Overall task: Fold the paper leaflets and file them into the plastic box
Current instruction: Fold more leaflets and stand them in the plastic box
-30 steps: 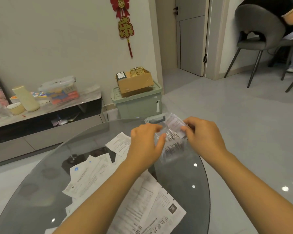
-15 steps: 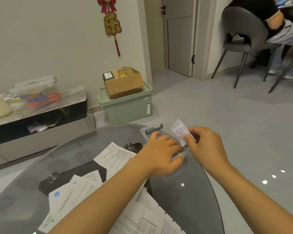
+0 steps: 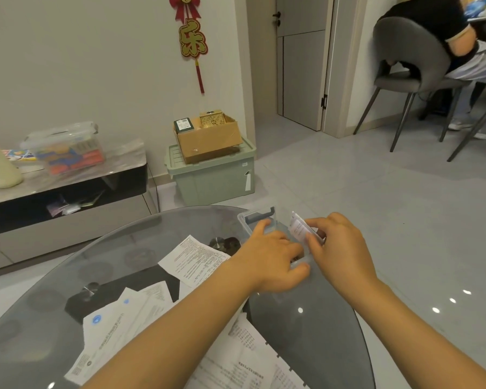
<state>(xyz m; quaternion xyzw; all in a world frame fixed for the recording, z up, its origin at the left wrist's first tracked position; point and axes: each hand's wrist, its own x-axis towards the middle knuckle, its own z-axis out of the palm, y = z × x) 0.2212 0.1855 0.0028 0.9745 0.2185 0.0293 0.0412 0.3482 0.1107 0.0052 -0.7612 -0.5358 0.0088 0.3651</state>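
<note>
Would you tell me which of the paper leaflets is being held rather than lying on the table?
The small folded white leaflet, pinched upright by the right hand over the clear plastic box; the others lie flat, unfolded, on the glass table.

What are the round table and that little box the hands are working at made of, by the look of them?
The table looks like smoked glass: glossy, with ceiling lights mirrored in it and its dark base showing through. The small box looks like clear plastic with a grey latch; the floor shows faintly through its walls. The leaflet held over it is thin printed paper.

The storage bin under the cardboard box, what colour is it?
Pale green storage bin, seen in the head view, the only one.
</note>
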